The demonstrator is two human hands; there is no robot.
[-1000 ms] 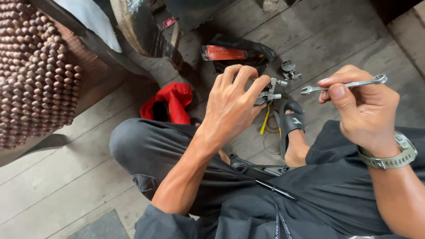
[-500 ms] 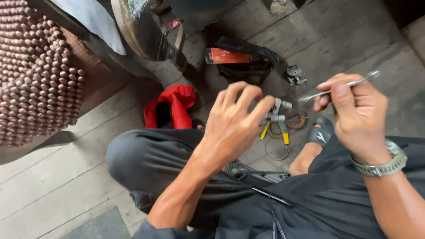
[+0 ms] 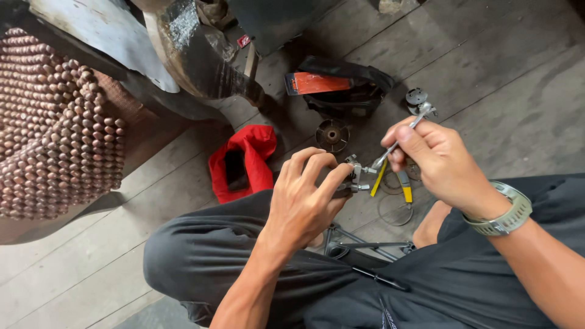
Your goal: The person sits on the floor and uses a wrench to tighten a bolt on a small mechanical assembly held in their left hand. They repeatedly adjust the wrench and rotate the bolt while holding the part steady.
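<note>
Head view: looking down at a person sitting on a grey plank floor point(image 3: 512, 79), knees bent, both hands working in front of the legs.
Far left: a mat of brown wooden beads point(image 3: 55, 122) is hanging over a dark frame.
Upper left: a dark curved metal body point(image 3: 201, 61) is standing on the boards behind the hands.
Red cloth: a red rag point(image 3: 244, 161) is lying on the floor, just left of the left hand.
Left hand: the left hand point(image 3: 301, 198) is curling its fingers and thumb closed around a small metal part point(image 3: 353, 176); the fingertips are pinching it from above and the side.
Left arm: the forearm is rising from the lower middle, crossing over the knee of the dark trousers point(image 3: 231, 256), with the back of the hand facing the camera.
Metal part: it is sitting between the two hands, above the floor, with small bolts sticking out toward the right.
Behind the part: a round dark disc point(image 3: 333, 134) and a black pouch with an orange strip point(image 3: 341, 85) are lying on the floor.
Wrench: a slim silver wrench point(image 3: 399, 141) is slanting down to the left, its lower end meeting the metal part.
Right hand: the right hand point(image 3: 439, 164) is gripping the wrench, thumb and forefinger closed on the shaft.
Right arm: the wrist, wearing a pale green watch point(image 3: 503, 213), is coming in from the lower right.
Under the right hand: yellow-handled pliers point(image 3: 396, 183) are lying on the boards.
</note>
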